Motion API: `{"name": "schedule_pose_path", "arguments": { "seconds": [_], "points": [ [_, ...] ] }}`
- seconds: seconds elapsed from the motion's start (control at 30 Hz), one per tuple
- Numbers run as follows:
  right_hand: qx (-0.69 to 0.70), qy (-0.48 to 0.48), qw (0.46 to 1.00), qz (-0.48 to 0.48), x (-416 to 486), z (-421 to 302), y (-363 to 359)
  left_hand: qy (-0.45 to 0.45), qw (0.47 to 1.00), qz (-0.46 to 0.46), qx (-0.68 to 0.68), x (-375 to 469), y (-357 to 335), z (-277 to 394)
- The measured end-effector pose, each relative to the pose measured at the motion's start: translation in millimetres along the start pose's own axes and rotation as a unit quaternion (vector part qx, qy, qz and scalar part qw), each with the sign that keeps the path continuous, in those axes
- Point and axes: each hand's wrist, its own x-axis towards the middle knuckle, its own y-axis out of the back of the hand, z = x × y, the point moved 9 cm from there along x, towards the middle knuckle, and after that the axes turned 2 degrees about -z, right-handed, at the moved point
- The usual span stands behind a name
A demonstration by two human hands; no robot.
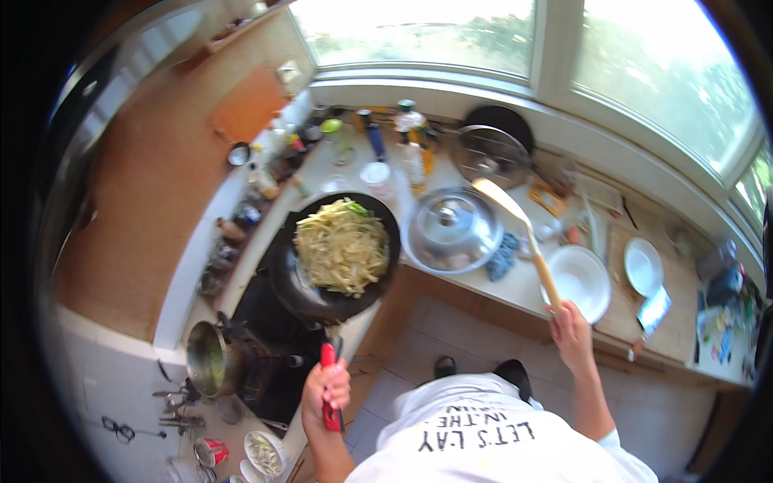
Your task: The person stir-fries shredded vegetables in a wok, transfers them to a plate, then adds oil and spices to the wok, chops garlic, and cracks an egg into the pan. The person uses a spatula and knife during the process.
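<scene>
My left hand (326, 386) grips the red and black handle (330, 395) of a dark wok (290, 284). Pale shredded vegetable strips (341, 247), with a bit of green at the far side, fill much of the wok. Out to the right, my right hand (570, 332) holds a spatula (546, 281) by its light wooden handle, with the blade raised over the counter and away from the wok. Beyond that hand a white bowl (580, 281) stands on the counter. A domed metal lid (452, 232) with a knob sits to the right of the wok.
A steel pot (208, 359) with green contents stands by the gas stove (284, 386). A cleaver (652, 314) lies on a wooden board (670, 338) near a white plate (643, 265). A blue cloth (502, 258) lies beside the lid. Bottles (410, 151) and a glass lid (490, 160) stand near the window.
</scene>
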Motion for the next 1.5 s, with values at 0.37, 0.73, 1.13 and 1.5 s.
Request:
{"name": "schedule_pose_path", "arguments": {
  "seconds": [0.37,0.73,1.13,1.5],
  "points": [
    [0.002,-0.014,1.000,0.011,-28,44,179,0.092,0.995,-0.016,0.036,25,-162,-117],
    [-0.212,0.147,0.964,-0.066,-29,18,321,0.256,0.944,0.054,0.202,-4,-297,-222],
    [-0.312,0.122,0.942,-0.002,-75,48,459,0.374,0.836,0.026,0.401,97,-443,-284],
    [-0.452,0.105,0.883,0.077,-57,83,539,0.418,0.723,0.002,0.550,194,-563,-310]
  ]
}}
